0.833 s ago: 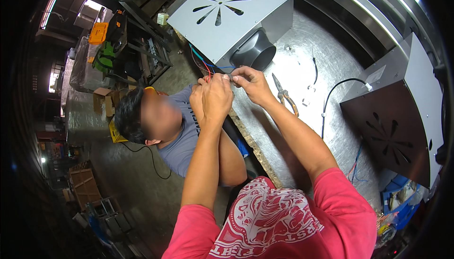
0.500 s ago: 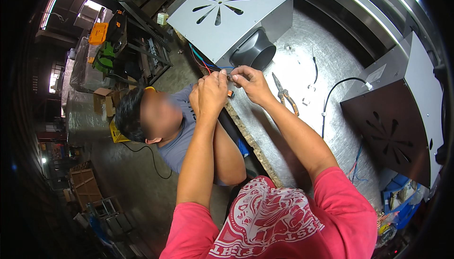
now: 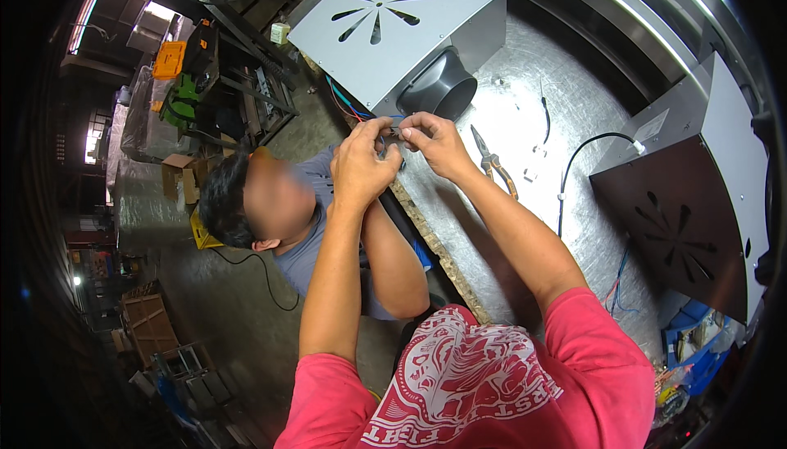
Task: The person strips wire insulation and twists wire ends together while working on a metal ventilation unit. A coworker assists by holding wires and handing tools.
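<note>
My left hand (image 3: 363, 164) is at the edge of the metal-topped table, its fingers curled and its thumb now apart from the index finger. A small dark piece shows in its grasp, too hidden to name. Right beside it, my right hand (image 3: 436, 147) pinches a thin wire end between thumb and index finger. Red, blue and green wires (image 3: 348, 103) run from under the silver metal housing (image 3: 352, 51) to my fingertips. A round dark grey duct outlet (image 3: 447, 88) sticks out of that housing just beyond my right hand. Pliers (image 3: 492, 162) lie right of my right hand.
A person (image 3: 303, 260) in a grey shirt is close at the left, by the table edge. A second housing (image 3: 680, 203) with a black cable (image 3: 566, 170) stands at the right. A short black lead (image 3: 547, 117) lies on the table (image 3: 516, 244). A blue bin (image 3: 697, 350) sits lower right.
My left hand has opened somewhat, its thumb moving down and away from the index finger. The orange-and-dark piece by it is now mostly hidden. My right hand stays nearly in place.
</note>
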`<action>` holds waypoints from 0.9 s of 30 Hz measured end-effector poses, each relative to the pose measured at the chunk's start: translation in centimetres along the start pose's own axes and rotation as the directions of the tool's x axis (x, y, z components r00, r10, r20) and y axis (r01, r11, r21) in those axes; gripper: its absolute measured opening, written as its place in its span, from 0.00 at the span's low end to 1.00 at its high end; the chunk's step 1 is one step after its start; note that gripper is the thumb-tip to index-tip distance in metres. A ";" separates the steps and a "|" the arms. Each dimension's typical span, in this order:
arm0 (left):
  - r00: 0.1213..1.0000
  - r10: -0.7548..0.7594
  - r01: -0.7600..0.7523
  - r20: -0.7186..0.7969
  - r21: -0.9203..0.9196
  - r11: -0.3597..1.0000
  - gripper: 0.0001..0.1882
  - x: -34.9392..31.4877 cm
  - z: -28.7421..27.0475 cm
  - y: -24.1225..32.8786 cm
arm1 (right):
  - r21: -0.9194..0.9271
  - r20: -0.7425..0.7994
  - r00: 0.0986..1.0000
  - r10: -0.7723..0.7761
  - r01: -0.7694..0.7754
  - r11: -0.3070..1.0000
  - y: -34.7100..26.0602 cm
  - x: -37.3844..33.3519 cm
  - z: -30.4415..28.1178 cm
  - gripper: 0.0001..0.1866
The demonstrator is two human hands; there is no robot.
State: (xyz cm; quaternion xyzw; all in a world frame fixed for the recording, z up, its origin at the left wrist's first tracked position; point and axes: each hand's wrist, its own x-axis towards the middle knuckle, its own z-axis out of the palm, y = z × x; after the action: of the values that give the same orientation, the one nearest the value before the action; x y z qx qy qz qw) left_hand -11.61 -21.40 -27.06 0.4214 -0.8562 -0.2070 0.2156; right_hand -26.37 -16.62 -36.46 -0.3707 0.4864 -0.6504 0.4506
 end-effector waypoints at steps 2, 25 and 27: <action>0.999 0.035 -0.035 0.017 0.019 0.999 0.18 0.0 0.1 -0.2 | -0.005 -0.001 1.000 0.004 -0.004 1.000 -0.1 0.0 0.0 0.10; 0.992 0.126 -0.125 -0.015 0.021 0.992 0.10 1.3 1.0 -1.3 | -0.218 0.069 0.995 -0.072 0.086 0.972 -1.1 0.1 -1.3 0.12; 0.998 0.068 -0.068 -0.013 0.019 0.998 0.12 1.3 1.2 -1.4 | -0.198 0.055 0.996 -0.075 0.084 0.977 -1.1 0.0 -1.2 0.13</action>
State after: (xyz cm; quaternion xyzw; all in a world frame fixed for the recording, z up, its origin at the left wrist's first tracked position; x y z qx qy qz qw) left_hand -12.10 -23.03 -28.58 0.3954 -0.8704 -0.1887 0.2244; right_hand -27.76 -16.16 -35.73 -0.4486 0.5233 -0.6066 0.3962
